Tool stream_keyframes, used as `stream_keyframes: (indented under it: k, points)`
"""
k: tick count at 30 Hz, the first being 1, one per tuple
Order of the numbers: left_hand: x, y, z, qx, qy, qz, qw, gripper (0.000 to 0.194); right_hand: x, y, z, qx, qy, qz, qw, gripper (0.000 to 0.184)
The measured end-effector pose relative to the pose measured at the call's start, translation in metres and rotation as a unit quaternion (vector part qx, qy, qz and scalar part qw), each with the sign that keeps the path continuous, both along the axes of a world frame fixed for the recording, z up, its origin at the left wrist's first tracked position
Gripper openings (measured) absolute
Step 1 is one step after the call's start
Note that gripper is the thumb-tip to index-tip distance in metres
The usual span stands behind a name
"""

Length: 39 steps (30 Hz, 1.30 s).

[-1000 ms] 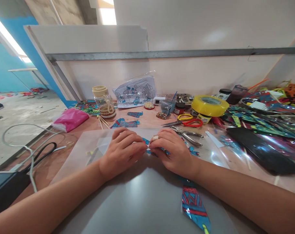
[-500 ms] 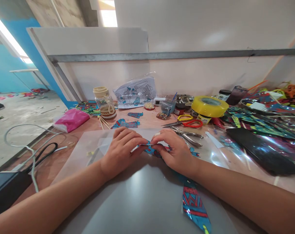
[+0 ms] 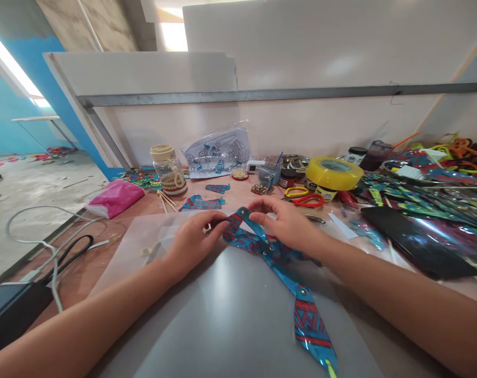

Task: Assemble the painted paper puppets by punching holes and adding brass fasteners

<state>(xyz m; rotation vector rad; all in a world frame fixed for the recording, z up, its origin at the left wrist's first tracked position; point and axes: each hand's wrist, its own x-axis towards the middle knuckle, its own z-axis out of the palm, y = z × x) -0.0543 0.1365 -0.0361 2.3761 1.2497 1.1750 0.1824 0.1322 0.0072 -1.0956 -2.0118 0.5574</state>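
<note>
A blue-and-red painted jointed cutout (image 3: 244,241) of shiny, flat strips is held a little above the grey sheet. Small metal rivets join its strips, and its lower piece (image 3: 313,325) trails to the right, ending in a yellow-green tip. My left hand (image 3: 197,236) pinches the left edge of the cutout between thumb and fingers. With curled fingers, my right hand (image 3: 285,220) grips the upper strip beside the top rivet. Part of the cutout is hidden behind my right hand. Smaller blue-and-red pieces (image 3: 202,202) lie beyond my left hand.
The grey sheet (image 3: 207,325) covers the front of the table. Red-and-yellow-handled scissors (image 3: 307,199), a yellow tape roll (image 3: 335,173) and paint jars stand behind my right hand. A black phone-like slab (image 3: 415,239) lies right. A glass jar (image 3: 169,170), pink bag (image 3: 116,198) and cables are left.
The cutout has turned to show its face and top rivet, with the strips opened into a loop. My hands have moved slightly apart, and the right one now covers the pliers more.
</note>
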Motion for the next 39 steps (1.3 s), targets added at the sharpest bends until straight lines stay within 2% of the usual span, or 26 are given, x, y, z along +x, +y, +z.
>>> stream_keyframes:
  k: [2,3,6,11,13,16,19,21,23,25,28,31,35,39]
  points:
    - [-0.001,0.006,-0.001,-0.061,-0.077,0.003,0.995,0.020,0.017,0.006,0.017,-0.009,-0.073,0.034,0.997,0.020]
    - [-0.001,0.008,-0.002,-0.093,-0.118,-0.003,0.989,0.022,0.027,0.009,0.025,-0.004,-0.109,0.030,0.994,0.021]
    - [-0.002,0.015,-0.005,-0.157,-0.204,-0.030,0.966,0.026,0.051,0.018,0.038,0.014,-0.187,-0.055,0.981,0.028]
    - [-0.001,0.013,-0.003,-0.145,-0.246,-0.045,0.957,0.026,0.072,0.040,0.023,0.015,-0.218,-0.116,0.969,0.056]
    - [0.000,0.011,-0.001,-0.146,-0.260,-0.049,0.953,0.028,0.080,0.047,0.018,-0.013,-0.221,-0.126,0.967,0.060]
    - [0.001,0.010,0.001,-0.151,-0.274,-0.054,0.948,0.031,0.093,0.051,0.020,-0.093,-0.241,-0.069,0.964,0.057]
    - [0.002,0.009,0.003,-0.160,-0.286,-0.060,0.943,0.033,0.099,0.051,0.023,-0.115,-0.260,0.012,0.959,0.043]
    - [0.002,0.009,0.003,-0.166,-0.292,-0.066,0.940,0.035,0.098,0.050,0.022,-0.126,-0.261,0.037,0.956,0.031]
    - [0.002,0.010,0.003,-0.171,-0.298,-0.071,0.937,0.037,0.094,0.050,0.018,-0.161,-0.228,0.039,0.959,0.022]
    - [0.002,0.011,0.002,-0.176,-0.296,-0.074,0.936,0.038,0.089,0.050,0.015,-0.200,-0.138,0.036,0.969,0.018]
    - [0.001,0.011,0.001,-0.194,-0.266,-0.079,0.941,0.035,0.086,0.051,0.016,-0.209,0.017,0.020,0.978,0.025]
    - [0.001,0.009,0.001,-0.232,-0.207,-0.075,0.947,0.034,0.085,0.051,0.021,-0.186,0.118,-0.012,0.975,0.037]
    - [0.001,0.006,0.006,-0.251,-0.079,-0.068,0.962,0.043,0.074,0.048,0.026,-0.171,0.181,-0.032,0.968,0.044]
    - [-0.001,0.002,0.025,-0.186,0.019,-0.071,0.980,0.049,0.052,0.037,0.028,-0.137,0.220,-0.035,0.965,0.032]
